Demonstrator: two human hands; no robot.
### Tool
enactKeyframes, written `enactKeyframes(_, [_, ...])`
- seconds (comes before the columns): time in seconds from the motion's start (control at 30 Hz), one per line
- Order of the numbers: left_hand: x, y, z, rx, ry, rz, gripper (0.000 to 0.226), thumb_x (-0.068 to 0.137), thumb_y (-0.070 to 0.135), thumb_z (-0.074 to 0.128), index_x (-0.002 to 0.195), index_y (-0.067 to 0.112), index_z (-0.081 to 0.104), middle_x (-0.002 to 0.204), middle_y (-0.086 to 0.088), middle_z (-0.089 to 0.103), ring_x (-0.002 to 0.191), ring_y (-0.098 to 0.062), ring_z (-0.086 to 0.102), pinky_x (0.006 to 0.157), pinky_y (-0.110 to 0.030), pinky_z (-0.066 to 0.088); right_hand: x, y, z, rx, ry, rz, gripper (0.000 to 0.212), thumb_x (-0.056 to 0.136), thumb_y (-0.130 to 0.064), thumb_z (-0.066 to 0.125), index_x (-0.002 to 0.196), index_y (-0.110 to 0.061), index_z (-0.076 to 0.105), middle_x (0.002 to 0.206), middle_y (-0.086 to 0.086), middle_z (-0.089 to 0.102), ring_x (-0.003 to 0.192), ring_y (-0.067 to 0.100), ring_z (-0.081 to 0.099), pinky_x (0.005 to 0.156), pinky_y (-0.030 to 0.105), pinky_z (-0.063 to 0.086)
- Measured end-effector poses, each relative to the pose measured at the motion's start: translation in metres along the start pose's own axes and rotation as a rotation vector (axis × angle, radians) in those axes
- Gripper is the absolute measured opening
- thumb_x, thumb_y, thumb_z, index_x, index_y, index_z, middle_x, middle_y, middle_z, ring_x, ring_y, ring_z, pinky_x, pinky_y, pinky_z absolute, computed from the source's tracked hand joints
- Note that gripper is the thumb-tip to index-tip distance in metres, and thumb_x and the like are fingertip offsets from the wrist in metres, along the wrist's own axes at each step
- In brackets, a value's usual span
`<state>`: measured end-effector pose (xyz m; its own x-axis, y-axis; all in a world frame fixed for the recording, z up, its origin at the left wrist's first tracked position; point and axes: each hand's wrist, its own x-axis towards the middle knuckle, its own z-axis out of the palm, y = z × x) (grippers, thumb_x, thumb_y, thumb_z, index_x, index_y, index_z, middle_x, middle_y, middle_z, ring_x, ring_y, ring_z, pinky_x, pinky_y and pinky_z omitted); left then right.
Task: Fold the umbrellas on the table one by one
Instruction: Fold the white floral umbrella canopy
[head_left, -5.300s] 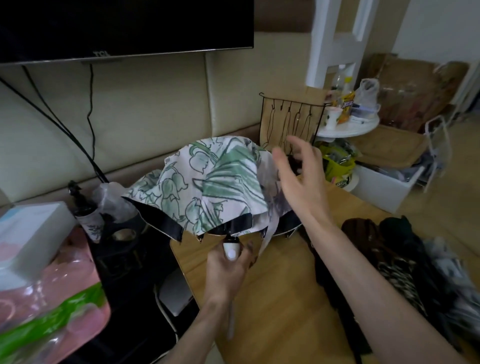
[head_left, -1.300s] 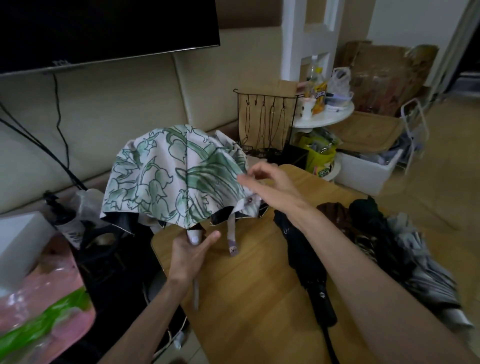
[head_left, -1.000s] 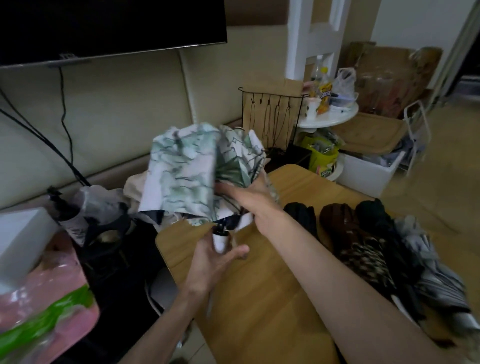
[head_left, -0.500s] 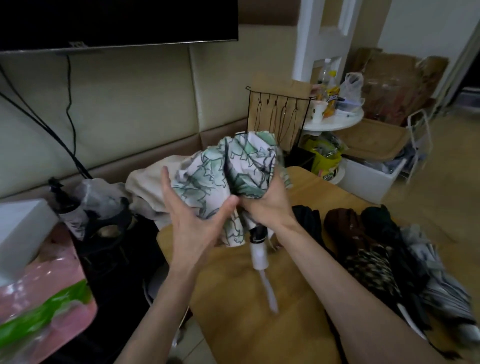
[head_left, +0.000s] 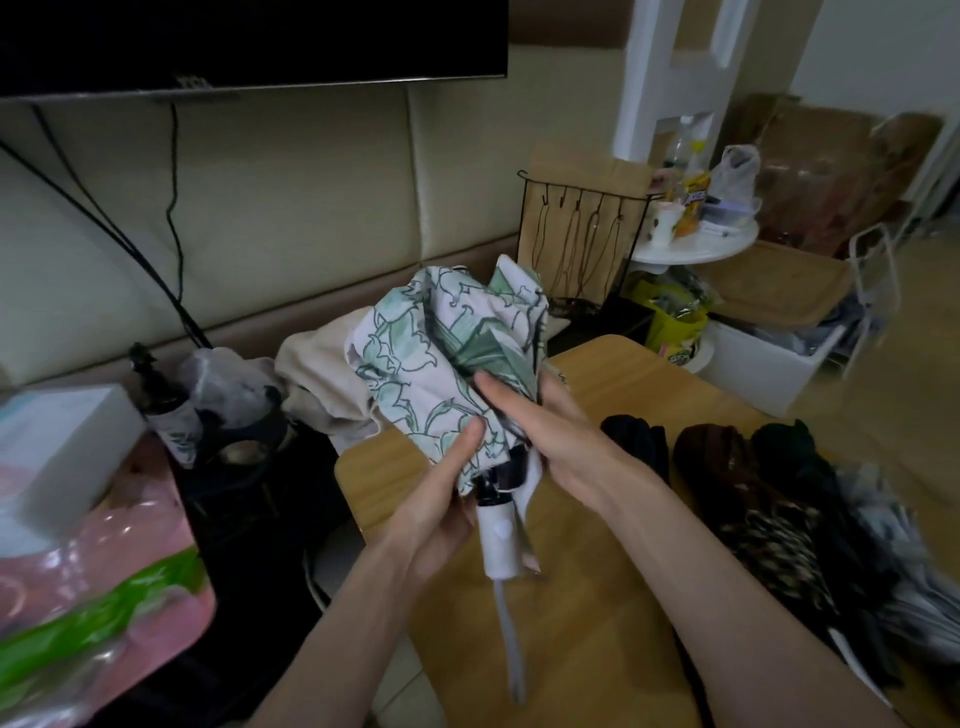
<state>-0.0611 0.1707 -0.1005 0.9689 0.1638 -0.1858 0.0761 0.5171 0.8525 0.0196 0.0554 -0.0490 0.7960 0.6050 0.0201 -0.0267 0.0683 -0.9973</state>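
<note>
The leaf-printed white fabric umbrella (head_left: 447, 353) was held bunched over the light wooden bench (head_left: 623, 395), clasped by the right hand (head_left: 553, 434) and pinched by the left hand (head_left: 444, 493).

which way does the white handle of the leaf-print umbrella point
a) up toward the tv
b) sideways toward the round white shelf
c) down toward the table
C: the handle hangs below the bunched fabric of the umbrella, which the left hand and right hand hold above the table.
</note>
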Motion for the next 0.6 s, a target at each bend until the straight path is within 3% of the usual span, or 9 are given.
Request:
enactKeyframes(0.1, [0.003,0.005,-0.001,0.041,0.071,0.058,0.068,0.087,0.061,0.055,0.138,0.018,0.065,0.131,0.000,0.074,0.121,-0.017,0.071,0.100,-0.035,0.054,-0.001,-0.008,-0.010,-0.312,0.083,-0.155,0.052,0.092,-0.039,0.080,0.139,-0.039,0.057,0.121,-0.027,0.071,0.117,-0.006,0.065,0.108,0.026,0.052])
enactKeyframes(0.17, [0.004,0.006,-0.007,0.048,0.084,0.088,0.074,0.085,0.067,0.050,0.137,0.017,0.065,0.129,-0.001,0.075,0.118,-0.018,0.072,0.097,-0.035,0.058,-0.001,-0.013,-0.018,-0.411,0.189,-0.293,0.087,0.084,-0.038,0.087,0.154,-0.038,0.035,0.133,-0.027,0.057,0.125,-0.002,0.059,0.104,0.019,0.048])
enactKeyframes(0.2, [0.004,0.007,-0.009,0.037,0.086,0.095,0.074,0.086,0.068,0.048,0.137,0.017,0.065,0.129,-0.001,0.075,0.118,-0.018,0.072,0.098,-0.036,0.059,0.000,-0.014,-0.022,-0.480,0.227,-0.365,0.098,0.082,-0.040,0.088,0.157,-0.041,0.025,0.141,-0.018,0.049,0.129,0.004,0.055,0.103,0.017,0.047])
enactKeyframes(0.23, [0.004,0.006,-0.011,0.025,0.084,0.092,0.071,0.089,0.068,0.045,0.138,0.019,0.064,0.130,0.000,0.075,0.120,-0.017,0.071,0.101,-0.038,0.058,0.003,-0.014,-0.026,-0.572,0.246,-0.434,0.095,0.083,-0.041,0.087,0.156,-0.043,0.025,0.144,-0.012,0.044,0.129,0.007,0.052,0.101,0.015,0.045])
enactKeyframes(0.33, [0.003,0.006,-0.017,0.030,0.059,0.074,0.065,0.100,0.066,0.037,0.143,0.024,0.061,0.138,0.001,0.070,0.128,-0.020,0.067,0.107,-0.047,0.052,0.012,-0.020,-0.031,-0.740,0.187,-0.446,0.048,0.096,-0.035,0.076,0.140,-0.033,0.057,0.123,-0.020,0.049,0.109,0.005,0.057,0.088,0.017,0.045])
enactKeyframes(0.43, [0.005,0.005,-0.020,0.048,0.027,0.089,0.060,0.105,0.061,0.037,0.145,0.022,0.059,0.139,-0.004,0.070,0.126,-0.027,0.068,0.087,-0.049,0.064,0.021,-0.026,-0.038,-0.776,0.160,-0.444,0.016,0.101,-0.027,0.070,0.109,-0.013,0.074,0.096,-0.011,0.059,0.085,0.005,0.057,0.078,0.017,0.043])
enactKeyframes(0.5, [0.005,0.005,-0.022,0.022,0.070,0.080,0.055,0.103,0.056,0.046,0.142,0.021,0.062,0.137,-0.005,0.071,0.123,-0.026,0.070,0.087,-0.045,0.064,0.020,-0.036,-0.041,-0.718,0.160,-0.423,0.016,0.103,-0.027,0.068,0.100,-0.012,0.074,0.096,-0.004,0.059,0.089,0.005,0.058,0.081,0.015,0.044])
enactKeyframes(0.6, [0.009,0.000,-0.026,0.005,0.132,0.093,0.048,0.095,0.052,0.063,0.129,0.020,0.074,0.136,-0.013,0.071,0.123,-0.028,0.066,0.092,-0.039,0.060,0.008,-0.053,-0.041,-0.401,0.127,-0.311,0.022,0.106,-0.030,0.062,0.101,-0.011,0.072,0.100,0.008,0.071,0.093,0.013,0.067,0.084,0.025,0.052])
